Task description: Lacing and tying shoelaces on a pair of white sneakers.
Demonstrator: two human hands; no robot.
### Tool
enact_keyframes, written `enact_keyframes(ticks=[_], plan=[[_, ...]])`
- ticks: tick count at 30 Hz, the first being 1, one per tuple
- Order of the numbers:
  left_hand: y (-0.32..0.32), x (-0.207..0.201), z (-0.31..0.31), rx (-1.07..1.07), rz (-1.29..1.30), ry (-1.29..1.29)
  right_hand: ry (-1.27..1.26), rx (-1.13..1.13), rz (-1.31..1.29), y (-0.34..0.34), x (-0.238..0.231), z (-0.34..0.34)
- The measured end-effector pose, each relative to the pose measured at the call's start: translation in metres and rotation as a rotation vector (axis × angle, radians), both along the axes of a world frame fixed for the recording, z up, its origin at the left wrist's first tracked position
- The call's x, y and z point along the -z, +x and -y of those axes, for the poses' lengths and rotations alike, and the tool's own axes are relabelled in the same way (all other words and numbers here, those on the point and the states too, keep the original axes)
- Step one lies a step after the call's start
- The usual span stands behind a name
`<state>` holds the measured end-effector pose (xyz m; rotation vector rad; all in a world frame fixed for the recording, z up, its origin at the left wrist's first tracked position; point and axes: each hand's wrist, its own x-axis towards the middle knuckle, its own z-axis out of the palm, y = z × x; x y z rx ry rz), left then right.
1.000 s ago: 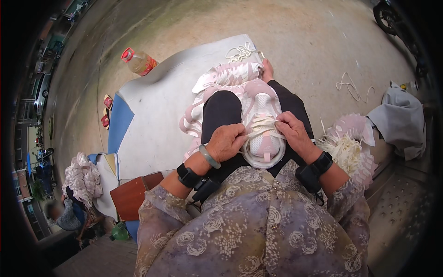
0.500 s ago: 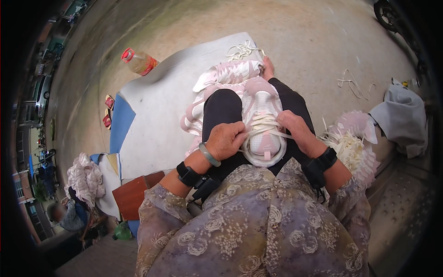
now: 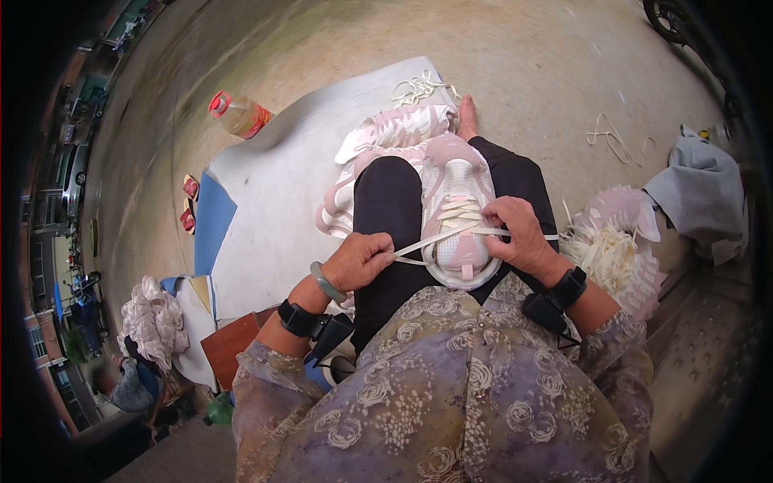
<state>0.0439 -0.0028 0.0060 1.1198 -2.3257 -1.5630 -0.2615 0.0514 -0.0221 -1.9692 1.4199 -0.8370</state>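
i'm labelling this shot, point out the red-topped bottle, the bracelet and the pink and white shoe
Red-topped bottle (image 3: 242, 117), head view: its body
Bracelet (image 3: 325, 286), head view: its band
Pink and white shoe (image 3: 460, 206), head view: its laced middle

Can read no words, numbers or signs anywhere in the frame. At upper left, on the red-capped plastic bottle (image 3: 237, 115), can see only a red label (image 3: 258, 122), too small and blurred to make out.

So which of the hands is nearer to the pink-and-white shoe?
The right hand: it is at the right edge of the shoe. The left hand is apart from it, to its left, pinching a lace.
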Motion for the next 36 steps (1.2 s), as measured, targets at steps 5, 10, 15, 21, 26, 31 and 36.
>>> enact_keyframes(ticks=[5,10,15,21,26,31,36], plan=[[-0.018,-0.003,-0.005,0.041,-0.121,0.12,-0.099,-0.039,-0.192,-0.022,0.012,-0.002],[-0.03,-0.006,0.0,0.089,-0.105,-0.104,-0.045,-0.039,-0.154,-0.028,0.017,-0.006],[-0.028,-0.011,0.018,-0.043,-0.059,-0.078,0.128,0.037,-0.085,-0.018,-0.01,-0.011],[-0.036,-0.02,0.031,-0.123,-0.109,-0.191,0.301,0.129,0.219,-0.015,-0.018,-0.009],[-0.036,-0.011,0.039,-0.239,-0.214,-0.038,0.462,0.217,0.323,-0.026,-0.028,-0.003],[-0.03,-0.01,0.028,-0.306,-0.122,0.106,0.589,0.251,0.432,-0.035,-0.012,-0.015],[-0.036,-0.035,0.02,-0.331,-0.287,0.221,0.366,0.257,0.138,-0.024,-0.004,-0.004]])
